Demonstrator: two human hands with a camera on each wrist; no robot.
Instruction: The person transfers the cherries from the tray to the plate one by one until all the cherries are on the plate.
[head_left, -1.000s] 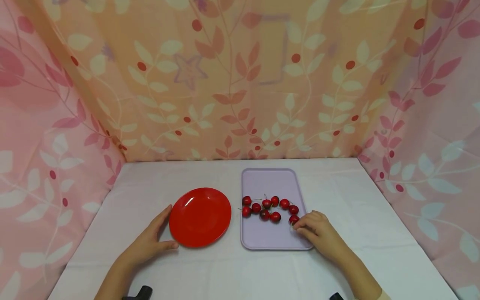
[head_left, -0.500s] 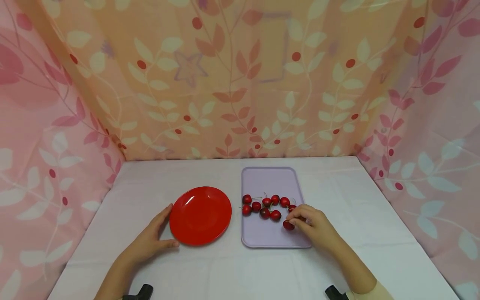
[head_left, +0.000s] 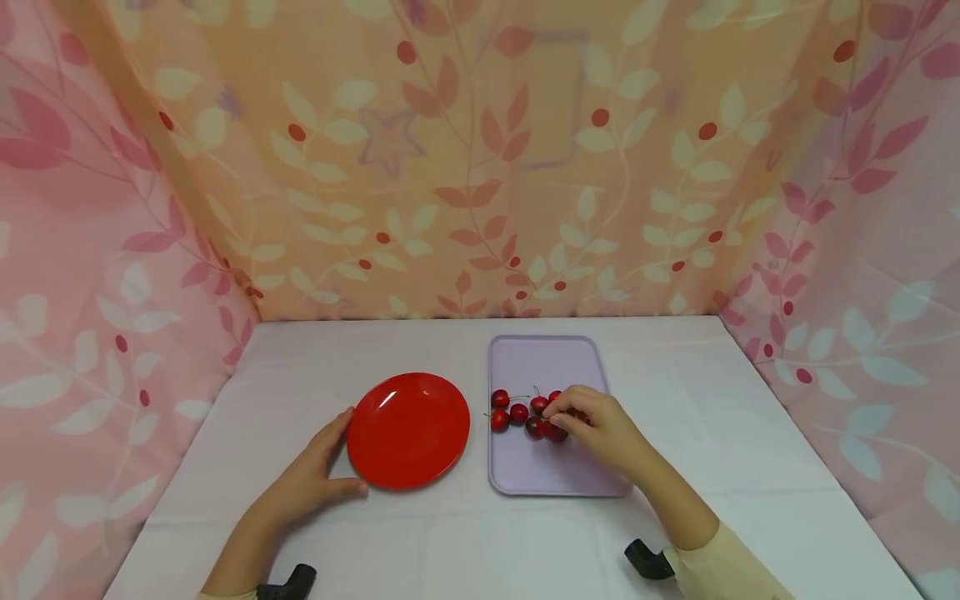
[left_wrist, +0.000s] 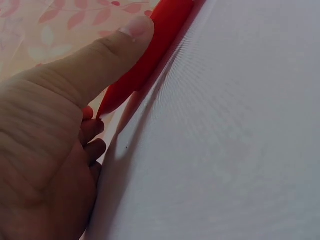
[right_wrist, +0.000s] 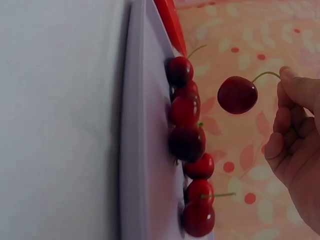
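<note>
Cherry hangs by its thin green stem from our right hand, which pinches the stem end between the thumb and a fingertip, while the other fingers curl loosely below. In the right wrist view we see this cherry lifted clear above the lilac tray, apart from the other cherries, which lie in a close row on the tray surface and touch one another. In the head view the held cherry is hard to separate from the rest, because our right hand covers part of the group; there we count only some cherries showing to the left of the fingers. The tray sits on the white tablecloth, just beside the red plate, which is to its left. Our left hand rests flat on the cloth at the left edge of the plate, with the fingers straight and together along the rim and the thumb stretched against the lower edge, touching it. Patterned curtains with leaves and red berries close the table on three sides.
</note>
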